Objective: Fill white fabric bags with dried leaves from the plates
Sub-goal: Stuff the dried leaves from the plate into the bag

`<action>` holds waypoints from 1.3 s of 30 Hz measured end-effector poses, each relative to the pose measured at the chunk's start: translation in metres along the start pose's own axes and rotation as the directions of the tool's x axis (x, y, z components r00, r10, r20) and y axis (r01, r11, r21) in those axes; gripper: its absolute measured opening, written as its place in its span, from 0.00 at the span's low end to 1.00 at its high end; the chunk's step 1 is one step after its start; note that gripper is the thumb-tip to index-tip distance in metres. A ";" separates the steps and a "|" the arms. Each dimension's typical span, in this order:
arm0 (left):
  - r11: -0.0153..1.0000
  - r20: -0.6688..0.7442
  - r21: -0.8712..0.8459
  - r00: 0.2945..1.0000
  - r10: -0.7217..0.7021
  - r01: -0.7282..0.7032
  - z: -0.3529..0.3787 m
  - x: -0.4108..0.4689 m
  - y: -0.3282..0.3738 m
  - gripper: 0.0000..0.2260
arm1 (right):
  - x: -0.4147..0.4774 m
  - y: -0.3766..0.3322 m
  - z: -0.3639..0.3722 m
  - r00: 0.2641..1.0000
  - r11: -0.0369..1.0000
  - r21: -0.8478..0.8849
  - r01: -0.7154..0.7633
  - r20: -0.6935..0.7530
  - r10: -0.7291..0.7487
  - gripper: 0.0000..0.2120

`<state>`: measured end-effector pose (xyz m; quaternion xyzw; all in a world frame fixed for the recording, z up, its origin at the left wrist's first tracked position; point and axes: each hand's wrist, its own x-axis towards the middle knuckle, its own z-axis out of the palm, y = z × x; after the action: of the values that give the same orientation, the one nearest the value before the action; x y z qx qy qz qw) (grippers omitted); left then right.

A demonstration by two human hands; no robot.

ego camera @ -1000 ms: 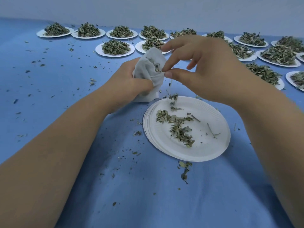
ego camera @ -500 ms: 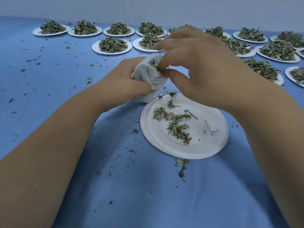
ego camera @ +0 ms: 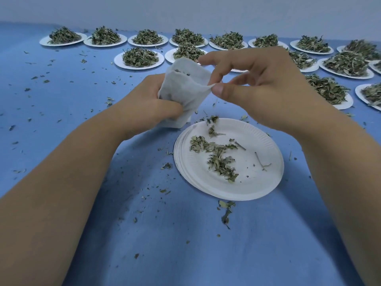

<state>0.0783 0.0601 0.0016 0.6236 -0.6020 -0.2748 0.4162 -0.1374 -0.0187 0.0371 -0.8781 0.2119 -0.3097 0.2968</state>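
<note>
**Head view, items as seen:**

1. Left hand (ego camera: 144, 108): centre-left, fingers curled round lower half of white fabric bag (ego camera: 185, 87); firm grip, cloth bunched under fingers.
2. Right hand (ego camera: 257, 89): centre-right, above far edge of plate stack. Thumb + one finger pinch the bag's mouth edge on its right side; other fingers loose, one stretched out over the bag top.
3. White fabric bag: held between both hands, above the surface, roughly upright w/ mouth up and pulled open. A few dark leaf bits show just inside the mouth. Bottom corner hangs just beyond far-left rim of plate stack; whether it touches the surface, cannot tell.
4. Plate stack (ego camera: 257, 182): white paper plates, several rims visible at left side, lying flat on the surface in front of the person, centre-right.
5. Dried leaves (ego camera: 218, 159): thin scatter on top plate, mostly left of centre, plus a couple of bare stems toward the right; most of the plate is bare.
6. Heaped plates (ego camera: 139, 58): many white plates, each w/ a full mound of leaves, in rows along the far edge and down the right side.
7. Surface (ego camera: 185, 244): covered w/ blue cloth, wrinkled near the person.
8. Leaf crumbs (ego camera: 225, 211): small clump just near side of plate stack; more specks all over the cloth, esp. left.
9. Wall (ego camera: 185, 9): pale, plain, behind far rows.
</note>
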 end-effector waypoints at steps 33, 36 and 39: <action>0.937 -0.250 -0.346 0.967 -0.040 -0.051 -0.003 -0.006 0.012 0.20 | -0.022 0.020 0.020 0.971 0.971 0.036 -0.236 0.043 0.234 0.05; 0.963 -0.227 -0.267 0.974 -0.029 -0.033 -0.001 -0.005 0.010 0.19 | -0.021 0.024 0.021 0.973 0.970 -0.140 -0.197 0.091 0.210 0.09; 0.994 -0.199 -0.110 0.980 -0.014 -0.008 0.007 -0.003 0.007 0.19 | -0.021 0.027 0.024 0.964 0.954 -0.262 -0.143 0.183 0.195 0.12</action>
<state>0.0688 0.0626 0.0034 0.6250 -0.5401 -0.2447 0.5078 -0.1413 -0.0178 -0.0047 -0.9142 0.2913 -0.1612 0.2311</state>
